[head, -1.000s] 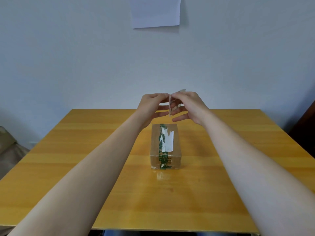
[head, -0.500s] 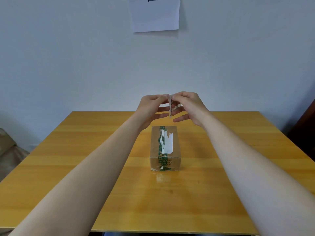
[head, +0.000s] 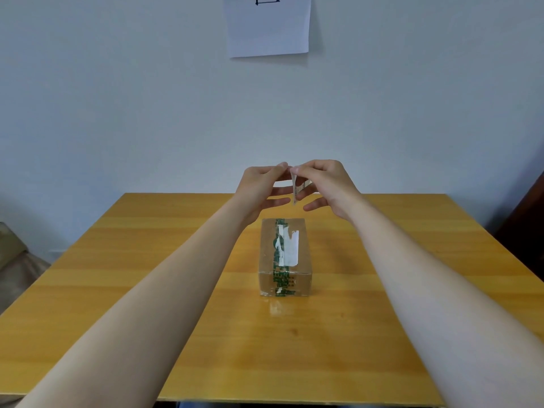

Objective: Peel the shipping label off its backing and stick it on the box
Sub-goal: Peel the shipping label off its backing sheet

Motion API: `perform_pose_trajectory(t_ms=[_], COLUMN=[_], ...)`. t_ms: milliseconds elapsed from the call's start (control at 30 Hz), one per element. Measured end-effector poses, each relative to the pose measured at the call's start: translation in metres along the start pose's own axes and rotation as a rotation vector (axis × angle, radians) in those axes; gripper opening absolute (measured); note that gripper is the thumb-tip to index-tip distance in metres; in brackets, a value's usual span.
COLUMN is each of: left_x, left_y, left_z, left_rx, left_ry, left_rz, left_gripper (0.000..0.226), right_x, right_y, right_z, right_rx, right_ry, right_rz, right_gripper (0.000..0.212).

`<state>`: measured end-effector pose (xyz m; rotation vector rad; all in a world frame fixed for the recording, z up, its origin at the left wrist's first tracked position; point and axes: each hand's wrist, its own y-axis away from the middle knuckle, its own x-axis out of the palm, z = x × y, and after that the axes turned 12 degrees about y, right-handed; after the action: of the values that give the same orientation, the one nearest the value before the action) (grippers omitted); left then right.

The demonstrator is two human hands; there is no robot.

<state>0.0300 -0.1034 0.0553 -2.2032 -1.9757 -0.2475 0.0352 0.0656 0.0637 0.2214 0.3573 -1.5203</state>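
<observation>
A small cardboard box (head: 285, 257) with green printed tape and torn white label remnants on top stands in the middle of the wooden table (head: 147, 290). Above its far end, my left hand (head: 262, 188) and my right hand (head: 326, 184) meet fingertip to fingertip. Between them they pinch a small white shipping label on its backing (head: 295, 187), seen almost edge-on and hanging downward. Whether the label has come apart from the backing is too small to tell.
A white sheet of paper (head: 268, 25) with a black drawing is stuck to the pale wall behind the table. A beige cushion-like object (head: 11, 260) lies off the table's left side. Something dark (head: 527, 231) stands past the right edge.
Both hands stay pinched on the label above the box. The label has tilted slightly, its lower end now pointing more to the right. The view has tipped slightly upward.
</observation>
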Motion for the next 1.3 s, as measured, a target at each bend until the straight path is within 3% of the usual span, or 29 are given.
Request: perform_pose_trajectory(t_ms=[733,1300], left_x=[-0.003,-0.009], left_y=[-0.003,-0.004], left_z=[-0.005,-0.011], left_rx=[0.035,-0.018], left_ry=[-0.030,0.169], left_rz=[-0.163,-0.256], left_gripper=[0.027,0.027], right_x=[0.003,0.001], right_y=[-0.007,-0.014], right_z=[-0.005,-0.015], right_rx=[-0.009,0.046], right_ry=[-0.116,-0.465], right_rz=[-0.082,-0.159], right_gripper=[0.017,0.022])
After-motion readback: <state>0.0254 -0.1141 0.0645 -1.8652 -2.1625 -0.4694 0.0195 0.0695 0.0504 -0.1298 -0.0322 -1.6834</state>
